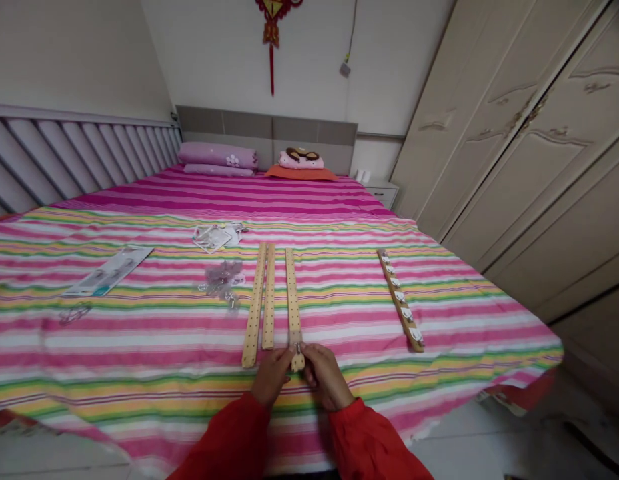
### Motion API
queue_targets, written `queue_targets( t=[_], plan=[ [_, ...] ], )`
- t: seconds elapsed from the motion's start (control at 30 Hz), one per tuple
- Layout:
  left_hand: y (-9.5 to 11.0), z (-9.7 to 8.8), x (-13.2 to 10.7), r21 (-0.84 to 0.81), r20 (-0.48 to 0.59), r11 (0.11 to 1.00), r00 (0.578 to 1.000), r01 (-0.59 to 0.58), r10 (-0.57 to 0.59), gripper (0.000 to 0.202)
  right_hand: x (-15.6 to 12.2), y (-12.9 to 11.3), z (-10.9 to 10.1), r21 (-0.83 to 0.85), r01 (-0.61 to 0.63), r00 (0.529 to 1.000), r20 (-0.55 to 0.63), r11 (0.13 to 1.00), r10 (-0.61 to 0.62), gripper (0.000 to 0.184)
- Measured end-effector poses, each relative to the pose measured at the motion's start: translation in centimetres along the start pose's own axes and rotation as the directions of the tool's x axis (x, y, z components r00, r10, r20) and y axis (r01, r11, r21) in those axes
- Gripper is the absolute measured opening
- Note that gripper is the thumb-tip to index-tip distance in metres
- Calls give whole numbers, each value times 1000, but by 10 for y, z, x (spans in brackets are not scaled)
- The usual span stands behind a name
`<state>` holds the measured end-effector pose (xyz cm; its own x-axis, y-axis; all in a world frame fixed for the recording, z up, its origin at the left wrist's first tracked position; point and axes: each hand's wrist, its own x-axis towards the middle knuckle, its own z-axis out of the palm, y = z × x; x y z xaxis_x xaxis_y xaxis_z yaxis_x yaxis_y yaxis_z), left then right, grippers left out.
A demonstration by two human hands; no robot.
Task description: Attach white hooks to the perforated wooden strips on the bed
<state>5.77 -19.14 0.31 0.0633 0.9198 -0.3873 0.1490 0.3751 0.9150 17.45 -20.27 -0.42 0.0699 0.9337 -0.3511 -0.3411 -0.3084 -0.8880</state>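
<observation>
Clamping a wooden strip [292,293], left hand [272,377] and right hand [325,377] meet near the bedsheet's edge [89,437].

One left hand [271,377], one right hand [327,377], three perforated wooden strips [292,297], one wooden strip [400,300] bearing six white hooks, two packaging cards [109,271], and two purple pillows [218,155] on the bed [189,200].

Pink-striped bedsheet [154,333], red sleeves [224,440]

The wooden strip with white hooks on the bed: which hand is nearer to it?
Right hand, lower left of the wooden strip and apart from it. The left hand is farther, past the right hand.
</observation>
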Motion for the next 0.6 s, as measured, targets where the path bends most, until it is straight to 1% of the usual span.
queue_targets(
  t=[0.1, 0.2, 0.27, 0.37, 0.47, 0.53, 0.6],
  plan=[
    [2, 3, 0, -102, 30, 995, 999, 16, -13, 48, 0, 1, -2, 23, 21, 1000, 14, 1000, -21, 39],
    [6, 8, 7, -209, 62, 978, 998, 1, 12, 47, 0, 2, -3, 33, 57, 998, 7, 998, -58, 36],
    [9, 12, 12, -238, 64, 971, 998, -9, 25, 46, -1, 2, -4, 44, 66, 998, 15, 997, -66, 36],
    [16, 17, 18, -294, 71, 956, 997, 16, 5, 45, -2, 1, -3, 44, 97, 995, 14, 994, -97, 37],
    [24, 21, 17, -375, 102, 925, 994, 67, -31, 43, -1, 1, -4, 30, 110, 994, -5, 993, -110, 40],
    [29, 24, 13, -395, 116, 914, 992, 95, -52, 45, 0, 1, -5, 26, 99, 995, -6, 995, -99, 42],
    [31, 27, 10, -397, 118, 912, 991, 98, -55, 48, 1, 2, -5, 24, 104, 995, -6, 994, -104, 43]
  ],
)
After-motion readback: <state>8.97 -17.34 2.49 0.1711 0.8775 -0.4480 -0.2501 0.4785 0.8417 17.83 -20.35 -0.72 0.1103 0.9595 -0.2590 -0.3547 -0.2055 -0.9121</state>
